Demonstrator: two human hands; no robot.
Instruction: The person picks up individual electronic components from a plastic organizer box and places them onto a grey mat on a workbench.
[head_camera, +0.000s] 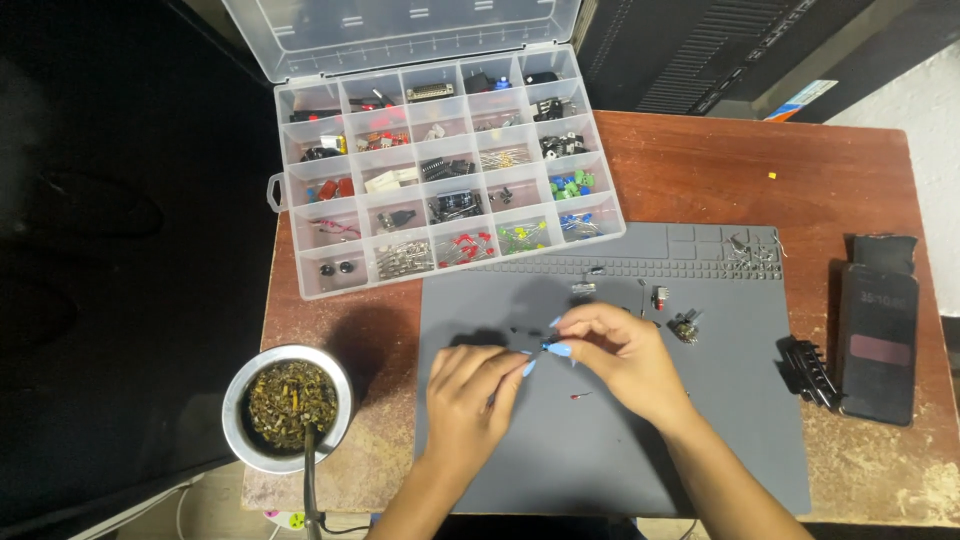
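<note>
My left hand (468, 390) and my right hand (622, 352) meet over the grey work mat (700, 430), their fingertips pinched together on a tiny electronic part (543, 349) that is too small to make out. A small red LED (578, 396) lies on the mat just below my right hand. Several other small components (672, 312) are scattered on the mat beyond my hands, among them a little red one and a metal one.
An open clear organiser box (445, 170) with many compartments of electronic parts sits at the back left. A metal cup (288, 404) with a straw stands front left. A dark phone (878, 335) and a black hair clip (808, 370) lie at the right on the wooden table (760, 170).
</note>
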